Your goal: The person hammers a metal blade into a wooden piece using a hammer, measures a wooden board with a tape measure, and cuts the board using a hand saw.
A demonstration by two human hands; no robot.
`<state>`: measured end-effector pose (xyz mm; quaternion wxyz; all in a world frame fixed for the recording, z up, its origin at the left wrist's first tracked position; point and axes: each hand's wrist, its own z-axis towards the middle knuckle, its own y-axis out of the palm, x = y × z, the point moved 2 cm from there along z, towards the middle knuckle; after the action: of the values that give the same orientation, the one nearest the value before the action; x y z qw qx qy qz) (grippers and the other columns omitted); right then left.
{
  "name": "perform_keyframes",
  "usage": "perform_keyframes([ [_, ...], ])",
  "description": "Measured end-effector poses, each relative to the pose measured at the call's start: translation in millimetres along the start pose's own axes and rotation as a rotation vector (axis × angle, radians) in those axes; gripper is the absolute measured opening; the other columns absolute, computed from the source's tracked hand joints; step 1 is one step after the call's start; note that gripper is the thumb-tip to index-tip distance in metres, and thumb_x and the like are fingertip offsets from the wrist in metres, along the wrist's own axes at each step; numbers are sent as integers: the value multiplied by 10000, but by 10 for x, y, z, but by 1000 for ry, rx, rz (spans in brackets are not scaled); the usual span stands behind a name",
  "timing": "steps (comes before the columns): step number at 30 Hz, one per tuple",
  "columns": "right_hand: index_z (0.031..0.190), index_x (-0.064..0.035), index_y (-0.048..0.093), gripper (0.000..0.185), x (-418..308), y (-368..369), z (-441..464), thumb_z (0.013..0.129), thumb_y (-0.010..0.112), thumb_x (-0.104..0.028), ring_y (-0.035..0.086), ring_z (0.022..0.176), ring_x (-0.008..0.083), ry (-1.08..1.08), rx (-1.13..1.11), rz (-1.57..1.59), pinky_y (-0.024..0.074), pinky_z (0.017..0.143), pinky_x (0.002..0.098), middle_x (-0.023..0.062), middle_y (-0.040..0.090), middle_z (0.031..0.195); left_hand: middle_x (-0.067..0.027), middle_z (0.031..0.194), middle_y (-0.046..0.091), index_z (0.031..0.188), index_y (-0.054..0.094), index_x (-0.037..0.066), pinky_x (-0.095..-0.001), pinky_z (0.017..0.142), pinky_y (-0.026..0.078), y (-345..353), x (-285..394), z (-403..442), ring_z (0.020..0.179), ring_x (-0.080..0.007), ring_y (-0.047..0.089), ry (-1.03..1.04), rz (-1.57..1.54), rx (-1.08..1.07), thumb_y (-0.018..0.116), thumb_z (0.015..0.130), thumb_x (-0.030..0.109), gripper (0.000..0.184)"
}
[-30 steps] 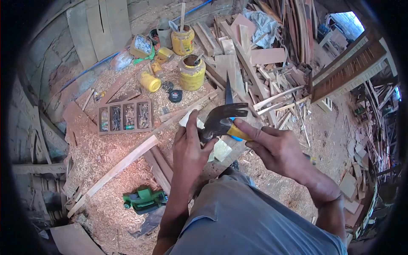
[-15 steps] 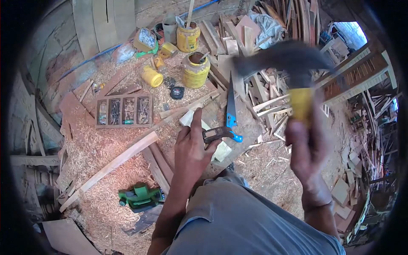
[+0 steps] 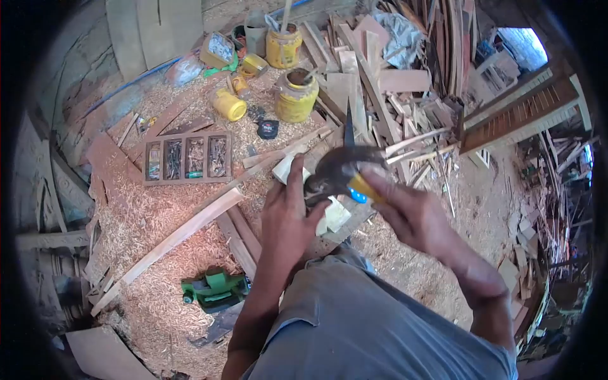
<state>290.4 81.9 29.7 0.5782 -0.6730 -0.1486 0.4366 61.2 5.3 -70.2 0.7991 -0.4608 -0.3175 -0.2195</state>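
Note:
My right hand is closed around the yellow handle of a claw hammer, whose dark head is slightly blurred. The hammer head is at a dark metal piece, which my left hand grips between thumb and fingers. Most of that piece is hidden behind the hammer. Under my left hand lies a pale wood block, partly covered. A handsaw with a blue handle rests just beyond, its middle hidden by the hammer.
A four-compartment box of nails and small parts sits left. Behind are yellow containers and a black tape measure. A green power tool lies among shavings at lower left. Wood scraps pile up at the back right.
My right hand raised the hammer to the right, then brought it back down and left to the dark metal piece. My left hand kept its grip, nearly in place.

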Motion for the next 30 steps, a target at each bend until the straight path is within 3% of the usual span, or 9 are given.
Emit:
perform_keyframes([
  [3, 1653, -220, 519, 637, 410, 363, 238, 1047, 708, -172, 746, 731, 255, 152, 102, 408, 594, 715, 379, 145, 773, 951, -155, 977, 771, 1408, 662, 66, -464, 870, 586, -62, -442, -152, 948, -378, 741, 101, 35, 56, 907, 856, 165, 612],
  [5, 1634, -186, 542, 616, 730, 724, 398, 1040, 705, -175, 729, 723, 210, 353, 77, 616, 580, 721, 362, 150, 759, 908, -134, 986, 783, 1203, 728, 5, -394, 794, 585, -436, -483, -160, 843, -272, 743, -336, -187, -76, 879, 912, 179, 371],
  [8, 1575, -136, 604, 596, 1363, 1550, 628, 996, 723, -206, 745, 725, 211, 463, 111, 563, 579, 724, 370, 200, 753, 860, -76, 892, 754, 1151, 735, -18, -323, 691, 548, -853, -908, -324, 757, -141, 668, -475, -40, -111, 866, 939, 192, 326],
  [9, 1616, -124, 559, 581, 1811, 2059, 701, 1058, 706, -190, 604, 597, 88, 420, 121, 545, 502, 550, 288, 22, 668, 748, -59, 854, 740, 1130, 741, -23, -314, 677, 539, -938, -1051, -406, 748, -126, 655, -529, -91, -102, 866, 943, 212, 325],
  [12, 1591, -173, 592, 618, 2380, 2869, 903, 1001, 748, -278, 688, 631, 243, 525, 71, 397, 573, 641, 381, 109, 711, 777, -43, 801, 723, 1068, 769, -9, -300, 638, 536, -1052, -1702, -815, 705, -123, 662, -737, -61, -57, 862, 957, 259, 305],
  [18, 1539, -198, 641, 602, 2655, 3325, 805, 979, 732, -399, 725, 1038, 449, 516, 27, 92, 593, 927, 536, 245, 734, 1152, 10, 675, 627, 849, 731, 71, -273, 454, 430, -973, -2002, -1661, 537, -93, 572, -985, -277, 280, 856, 947, 463, 423],
  [21, 1512, -196, 662, 620, 1970, 2996, 705, 949, 777, -427, 660, 1214, 478, 296, 133, -159, 567, 1001, 564, 246, 646, 1394, 13, 629, 603, 771, 689, 120, -267, 433, 402, -1189, -1943, -1934, 512, -99, 577, -1089, -223, 346, 882, 912, 499, 448],
  [23, 1413, -109, 692, 665, 1555, 2839, 571, 902, 818, -516, 555, 1355, 444, -25, 148, 55, 488, 1106, 566, 237, 594, 1447, 12, 615, 596, 744, 668, 139, -266, 428, 390, -1175, -1921, -2104, 499, -106, 579, -1106, -251, 440, 886, 902, 515, 462],
  [30, 1178, -33, 686, 605, 1166, 2472, 516, 771, 931, -408, 586, 1198, 416, -362, -24, -25, 515, 1022, 528, 155, 638, 1173, 11, 749, 656, 1043, 785, 83, -273, 525, 460, -729, -1580, -2199, 632, -102, 633, -1178, -493, 554, 847, 956, 439, 372],
])
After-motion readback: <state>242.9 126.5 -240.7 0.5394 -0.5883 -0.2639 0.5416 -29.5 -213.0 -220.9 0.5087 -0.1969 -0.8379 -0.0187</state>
